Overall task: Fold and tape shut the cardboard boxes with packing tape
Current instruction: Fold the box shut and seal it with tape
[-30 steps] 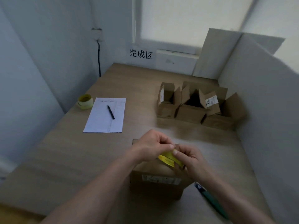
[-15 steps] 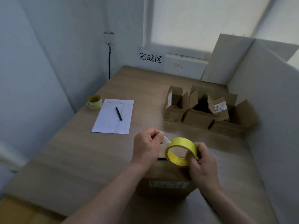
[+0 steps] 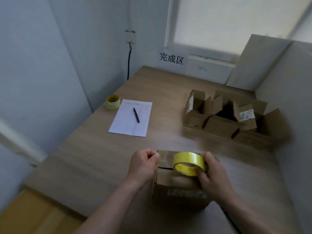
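Note:
A small cardboard box (image 3: 177, 188) with its top flaps folded down stands on the wooden table (image 3: 94, 159) near the front edge. My right hand (image 3: 211, 173) grips a yellow roll of packing tape (image 3: 189, 163) just above the box top. My left hand (image 3: 143, 164) pinches the pulled-out clear tape end at the box's far left corner. A short stretch of tape runs between roll and left hand over the box top. Three open cardboard boxes (image 3: 222, 119) stand in a row at the right.
A white sheet of paper (image 3: 130, 119) with a black pen (image 3: 136, 114) lies left of centre, beside spare yellow tape rolls (image 3: 112, 102). Walls close off the left side, and white panels (image 3: 287, 107) the right. A sign (image 3: 171, 59) hangs on the back wall.
The roll rose from the box top, then came down flat and moved right. My left hand pulled the tape end out to the left and brought it to the box's left edge.

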Demonstrator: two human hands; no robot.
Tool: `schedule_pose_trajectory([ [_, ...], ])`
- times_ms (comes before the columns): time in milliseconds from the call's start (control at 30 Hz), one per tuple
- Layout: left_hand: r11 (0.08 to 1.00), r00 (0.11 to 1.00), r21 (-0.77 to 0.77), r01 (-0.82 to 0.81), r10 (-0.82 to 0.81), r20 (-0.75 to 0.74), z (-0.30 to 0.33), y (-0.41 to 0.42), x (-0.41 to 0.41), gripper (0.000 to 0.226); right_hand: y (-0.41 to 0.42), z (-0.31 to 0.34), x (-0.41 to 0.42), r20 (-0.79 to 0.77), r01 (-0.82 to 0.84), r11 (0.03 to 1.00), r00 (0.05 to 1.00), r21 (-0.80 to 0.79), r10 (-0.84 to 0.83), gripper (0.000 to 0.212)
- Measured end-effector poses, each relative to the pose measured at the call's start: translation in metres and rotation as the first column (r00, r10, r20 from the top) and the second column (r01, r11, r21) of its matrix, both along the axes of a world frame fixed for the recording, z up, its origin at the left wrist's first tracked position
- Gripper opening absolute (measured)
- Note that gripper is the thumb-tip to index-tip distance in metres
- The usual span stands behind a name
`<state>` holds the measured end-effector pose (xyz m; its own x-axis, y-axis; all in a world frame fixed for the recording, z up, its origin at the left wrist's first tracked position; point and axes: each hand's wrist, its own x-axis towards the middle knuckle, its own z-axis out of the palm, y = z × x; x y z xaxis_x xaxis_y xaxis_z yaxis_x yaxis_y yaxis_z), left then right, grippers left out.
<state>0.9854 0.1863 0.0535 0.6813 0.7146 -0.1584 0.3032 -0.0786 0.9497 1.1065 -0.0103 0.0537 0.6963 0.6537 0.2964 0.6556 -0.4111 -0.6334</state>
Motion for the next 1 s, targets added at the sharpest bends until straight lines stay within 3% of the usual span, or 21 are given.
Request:
schedule_pose_trajectory([
  [67,0.996,0.998,-0.069,-0.059,0.059,-0.01,-0.007,0.002,-0.005,0.022,0.004,0.001,-0.002,0.052,0.01,1.0,0.999,0.018,-0.011,0.02],
  [167,0.989,0.997,-0.13,-0.076,0.074,-0.017,-0.013,0.007,-0.011,0.023,0.007,0.0,-0.005,0.107,0.03,0.995,0.993,0.093,-0.04,0.036],
  [533,0.921,0.98,-0.351,-0.167,0.193,0.04,-0.024,-0.021,-0.033,0.025,0.012,0.005,-0.01,0.151,0.004,0.996,0.988,0.089,-0.018,0.032],
  [867,0.87,0.962,-0.429,-0.243,0.274,0.011,-0.041,-0.044,-0.024,0.024,0.013,-0.003,-0.005,0.181,0.0,0.995,0.983,0.098,-0.018,0.023],
  [967,0.864,0.948,-0.397,-0.308,0.315,-0.05,-0.047,-0.049,-0.018,0.008,0.013,-0.008,-0.003,0.167,0.01,0.994,0.986,0.113,-0.029,0.022],
  [1000,0.857,0.938,-0.382,-0.345,0.324,-0.121,-0.047,-0.049,-0.017,0.025,0.012,-0.009,-0.002,0.157,0.016,0.992,0.987,0.122,-0.035,0.023],
])
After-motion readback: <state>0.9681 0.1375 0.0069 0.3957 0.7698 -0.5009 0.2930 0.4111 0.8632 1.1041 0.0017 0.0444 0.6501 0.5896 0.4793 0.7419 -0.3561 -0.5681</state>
